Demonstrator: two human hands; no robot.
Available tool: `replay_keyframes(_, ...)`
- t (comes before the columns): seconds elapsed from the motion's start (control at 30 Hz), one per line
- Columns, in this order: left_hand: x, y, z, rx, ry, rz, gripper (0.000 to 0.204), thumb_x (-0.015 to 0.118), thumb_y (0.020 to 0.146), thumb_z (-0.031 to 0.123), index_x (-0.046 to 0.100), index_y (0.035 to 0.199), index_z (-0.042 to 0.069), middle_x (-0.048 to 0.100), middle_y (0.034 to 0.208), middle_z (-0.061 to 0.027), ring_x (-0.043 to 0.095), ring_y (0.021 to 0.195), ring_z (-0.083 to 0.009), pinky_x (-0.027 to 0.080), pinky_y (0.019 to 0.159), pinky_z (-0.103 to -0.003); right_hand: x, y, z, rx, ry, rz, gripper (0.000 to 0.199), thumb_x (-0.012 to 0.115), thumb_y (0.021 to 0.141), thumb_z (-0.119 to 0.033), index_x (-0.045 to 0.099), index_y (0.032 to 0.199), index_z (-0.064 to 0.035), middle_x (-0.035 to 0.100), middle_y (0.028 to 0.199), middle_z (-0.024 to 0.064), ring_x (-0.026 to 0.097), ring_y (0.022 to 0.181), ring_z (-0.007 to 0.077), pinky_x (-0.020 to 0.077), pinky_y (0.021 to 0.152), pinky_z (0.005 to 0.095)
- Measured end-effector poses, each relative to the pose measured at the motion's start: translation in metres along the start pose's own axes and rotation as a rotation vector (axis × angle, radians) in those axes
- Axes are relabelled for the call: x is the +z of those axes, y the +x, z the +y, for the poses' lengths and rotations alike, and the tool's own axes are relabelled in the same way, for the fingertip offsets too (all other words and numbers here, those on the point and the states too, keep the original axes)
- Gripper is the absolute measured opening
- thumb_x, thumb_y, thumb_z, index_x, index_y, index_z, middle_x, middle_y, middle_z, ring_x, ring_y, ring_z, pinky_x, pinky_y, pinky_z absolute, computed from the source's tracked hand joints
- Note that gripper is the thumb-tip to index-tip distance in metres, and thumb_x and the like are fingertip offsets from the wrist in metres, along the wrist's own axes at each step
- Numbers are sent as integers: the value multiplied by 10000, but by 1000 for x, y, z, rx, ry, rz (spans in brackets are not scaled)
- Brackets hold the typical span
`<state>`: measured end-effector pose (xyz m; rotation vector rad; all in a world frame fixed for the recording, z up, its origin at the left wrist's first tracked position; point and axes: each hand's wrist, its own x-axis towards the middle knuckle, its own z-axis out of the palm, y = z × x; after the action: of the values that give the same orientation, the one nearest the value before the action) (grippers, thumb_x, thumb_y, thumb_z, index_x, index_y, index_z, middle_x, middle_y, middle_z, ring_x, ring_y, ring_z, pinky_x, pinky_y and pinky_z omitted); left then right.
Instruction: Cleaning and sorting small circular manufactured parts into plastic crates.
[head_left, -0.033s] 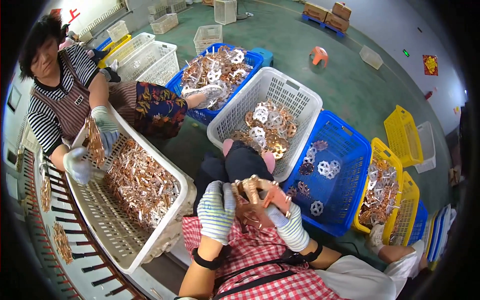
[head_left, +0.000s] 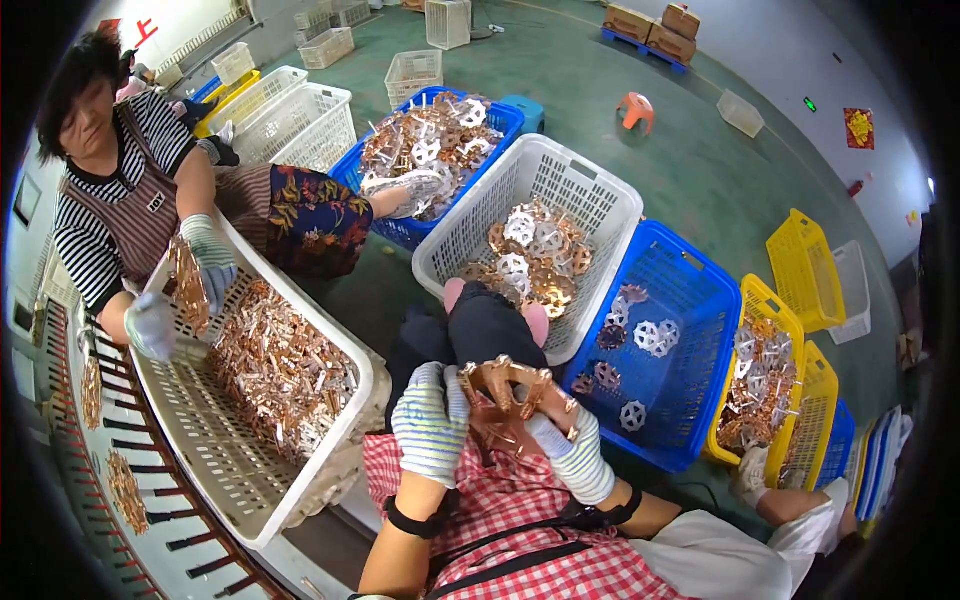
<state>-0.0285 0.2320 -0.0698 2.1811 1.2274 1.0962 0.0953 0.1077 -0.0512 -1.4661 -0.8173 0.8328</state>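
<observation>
Red checked apron (head_left: 480,500) cloth lies beneath your wrists. Just above it you hold a copper-coloured pronged part (head_left: 497,427) between both gloves: your left hand (head_left: 432,420) is closed on its left side, your right hand (head_left: 577,458) clamped on its right. Past your knees stands a white basket (head_left: 565,190) of similar parts, beside a blue basket (head_left: 685,400); well beyond, an orange stool (head_left: 634,112).

An orange plastic stool (head_left: 636,113) stands on the green floor (head_left: 660,180). Beyond it, brown cardboard boxes (head_left: 672,42) rest on a blue pallet (head_left: 680,67); to its right, a pale wall (head_left: 770,60) bears a glowing green sign (head_left: 810,104) and red-and-gold poster (head_left: 859,129).
</observation>
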Motion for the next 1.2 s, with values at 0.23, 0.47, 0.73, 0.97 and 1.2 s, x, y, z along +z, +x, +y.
replay_keyframes(0.23, 8, -6, 7, -174, -95, -21, 151, 517, 896, 146, 594, 849, 25, 604, 699, -188, 584, 605, -360, 463, 541, -413, 5, 5, 1, -351, -214, 85, 273, 635, 863, -226, 594, 1030, -14, 548, 865, 73, 545, 767, 191, 430, 685, 296)
replay_keyframes(0.47, 17, -13, -5, -333, -387, -108, 223, 478, 936, 197, 566, 849, 11, 547, 643, -132, 549, 562, -268, 438, 528, -349, 2, 10, -2, -366, -492, 67, 287, 683, 821, -173, 613, 1062, -34, 618, 931, 87, 622, 781, 218, 498, 691, 297)
replay_keyframes(0.73, -1, -8, 21, -673, -838, -243, 258, 477, 951, 265, 539, 873, 27, 565, 664, -44, 516, 563, -100, 398, 493, -243, -22, 34, 23, -116, 24, 242, 351, 638, 878, -211, 563, 1150, -4, 629, 1044, 75, 592, 910, 146, 466, 811, 280)
replay_keyframes(0.97, 11, 4, 18, -367, -405, -226, 202, 520, 928, 226, 555, 896, 29, 550, 582, -122, 585, 525, -253, 429, 502, -331, -8, 10, 16, -228, -330, 57, 193, 678, 831, -176, 652, 951, -27, 636, 894, 99, 621, 799, 224, 481, 688, 300)
replay_keyframes(1.2, 13, -9, 17, -333, -553, -130, 114, 483, 885, 96, 533, 824, 15, 554, 607, -162, 555, 511, -342, 414, 466, -377, 6, 20, 15, -141, 40, 366, 222, 659, 852, -209, 629, 956, -15, 628, 859, 49, 583, 779, 128, 474, 687, 285)
